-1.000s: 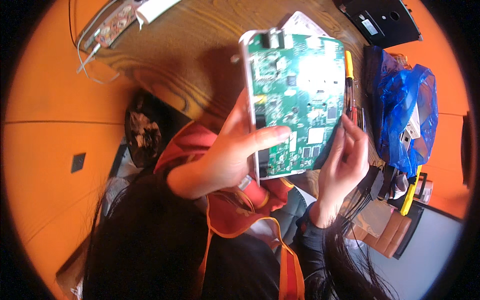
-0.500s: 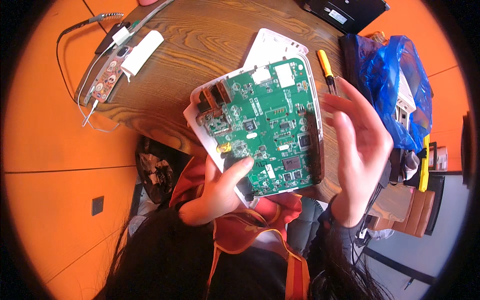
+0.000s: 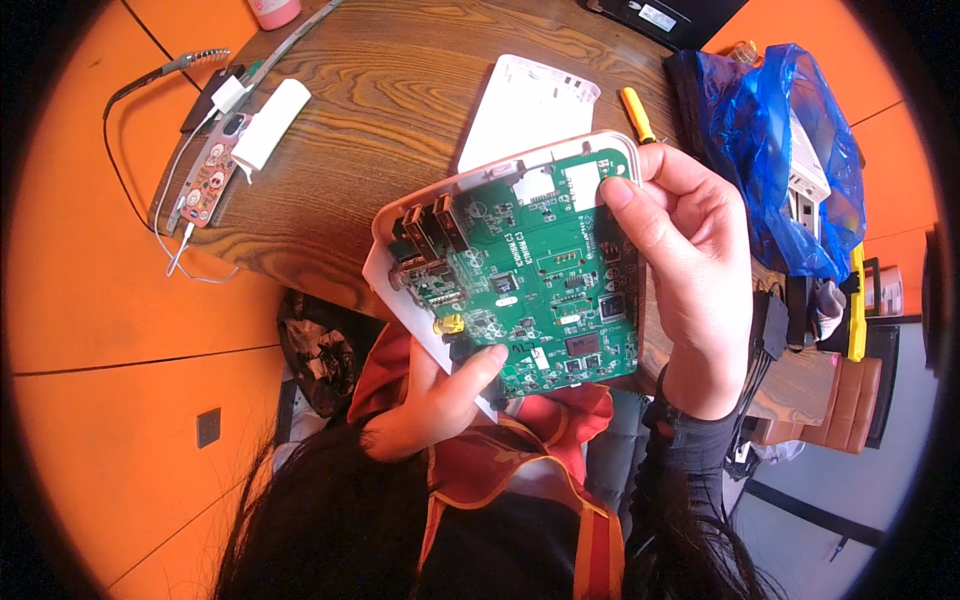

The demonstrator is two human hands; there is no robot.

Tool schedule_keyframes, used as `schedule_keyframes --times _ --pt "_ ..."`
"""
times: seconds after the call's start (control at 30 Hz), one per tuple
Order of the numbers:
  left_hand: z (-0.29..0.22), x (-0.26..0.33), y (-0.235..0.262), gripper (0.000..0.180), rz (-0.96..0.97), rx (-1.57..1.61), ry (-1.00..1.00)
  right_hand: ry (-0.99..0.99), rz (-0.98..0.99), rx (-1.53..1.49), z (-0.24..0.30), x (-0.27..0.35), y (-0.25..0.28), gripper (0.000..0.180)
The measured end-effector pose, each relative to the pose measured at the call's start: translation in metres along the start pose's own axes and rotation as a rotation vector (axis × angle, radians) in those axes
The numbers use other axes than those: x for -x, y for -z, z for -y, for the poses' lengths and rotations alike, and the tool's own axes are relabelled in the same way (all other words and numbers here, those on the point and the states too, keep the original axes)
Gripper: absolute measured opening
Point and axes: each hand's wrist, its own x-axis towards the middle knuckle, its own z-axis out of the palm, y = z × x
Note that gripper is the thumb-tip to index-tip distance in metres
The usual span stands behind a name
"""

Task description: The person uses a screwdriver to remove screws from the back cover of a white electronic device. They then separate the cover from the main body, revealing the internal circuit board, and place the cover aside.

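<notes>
A green circuit board (image 3: 545, 290) sits in a shallow white plastic casing (image 3: 392, 292), held up above the table's near edge. My left hand (image 3: 440, 395) grips its lower left corner, the thumb pressed on the board and the other fingers hidden underneath. At the upper right corner my right hand (image 3: 690, 240) pinches the board and casing edge, thumb on top, fingers behind. Metal ports and a yellow connector (image 3: 450, 324) line the board's left side. Just beyond lies a white plastic cover (image 3: 530, 105) on the table, and beside it a yellow-handled screwdriver (image 3: 637, 112), its shaft hidden by my right hand.
On the wooden table's (image 3: 380, 90) left stand a phone (image 3: 212, 172) with a cable, a white roll (image 3: 272, 122) and a pink container (image 3: 275, 12). To the right, a blue plastic bag (image 3: 760, 150) holds white devices. A black box (image 3: 665, 18) is at the back.
My right hand, open beside the board before, has closed on its upper right corner. The board and casing have tilted, their far edge coming nearer and showing the casing's rim.
</notes>
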Motion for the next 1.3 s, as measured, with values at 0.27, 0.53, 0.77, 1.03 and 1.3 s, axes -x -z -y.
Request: schedule_keyframes --times 0.27,0.53,0.77,1.03,1.3 --pt "0.003 -0.006 -0.009 0.055 0.112 0.045 0.023 0.027 0.029 -0.014 -0.003 -0.003 0.005 0.010" --pt "0.005 -0.006 -0.011 0.056 0.072 -0.054 0.014 -0.019 0.060 0.182 -0.003 -0.002 0.018 0.017" --pt "-0.002 -0.027 -0.003 0.046 -0.169 0.324 0.131 -0.018 -0.168 0.186 -0.014 0.012 0.038 0.075" --pt "-0.006 -0.032 -0.001 0.049 -0.065 0.374 0.184 0.009 -0.200 0.065 -0.030 0.053 0.010 0.040" --pt "-0.007 -0.028 -0.002 0.052 -0.063 0.375 0.164 0.007 -0.167 0.087 -0.032 0.054 0.003 0.037"
